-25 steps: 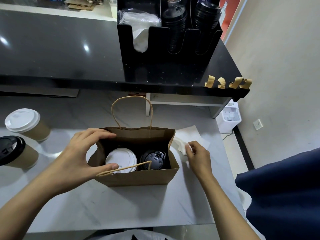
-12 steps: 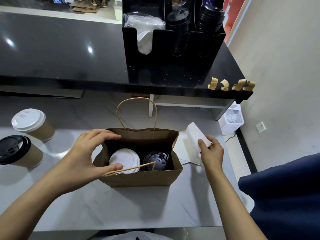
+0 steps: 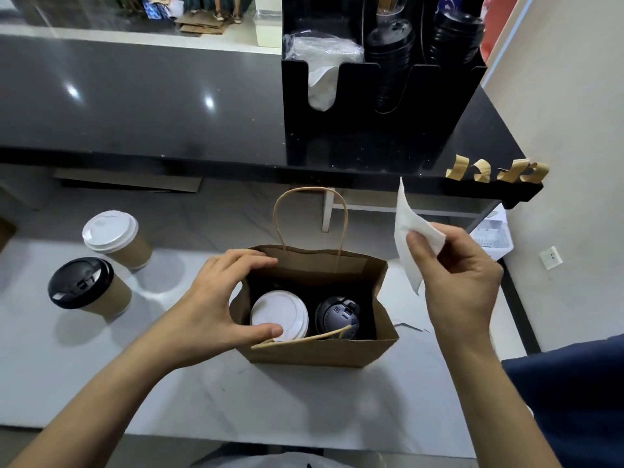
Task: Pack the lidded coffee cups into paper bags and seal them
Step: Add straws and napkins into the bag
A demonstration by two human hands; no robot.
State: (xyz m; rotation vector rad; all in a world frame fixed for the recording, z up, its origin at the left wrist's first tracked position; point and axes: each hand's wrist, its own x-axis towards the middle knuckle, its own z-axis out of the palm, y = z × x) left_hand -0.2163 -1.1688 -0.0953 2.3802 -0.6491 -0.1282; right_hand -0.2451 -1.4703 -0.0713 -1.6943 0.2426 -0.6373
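Hands at the open paper bag

Fingers of the left hand (image 3: 216,305) spread wide across the left end of the brown paper bag (image 3: 320,349), with the fingertips on the far rim and the thumb on the near rim beside the folded-down near handle (image 3: 304,339); the hand spans the mouth and holds it apart. The far handle (image 3: 310,214) stands upright. Inside the bag two lidded cups sit side by side: a white-lidded cup (image 3: 278,314) on the left, just under the thumb, and a black-lidded cup (image 3: 337,317) on the right.

The right hand (image 3: 462,282) is raised above the counter to the right of the bag, apart from it, pinching a white paper napkin (image 3: 410,231) between thumb and curled fingers; the napkin's free corner points upward.

On the pale marble counter (image 3: 236,400), well to the left of the bag, stand two more kraft cups, one with a white lid (image 3: 109,228) and, nearer, one with a black lid (image 3: 79,282). Behind, a black organiser (image 3: 371,130) holds stacked black lids and napkins on a dark shelf.
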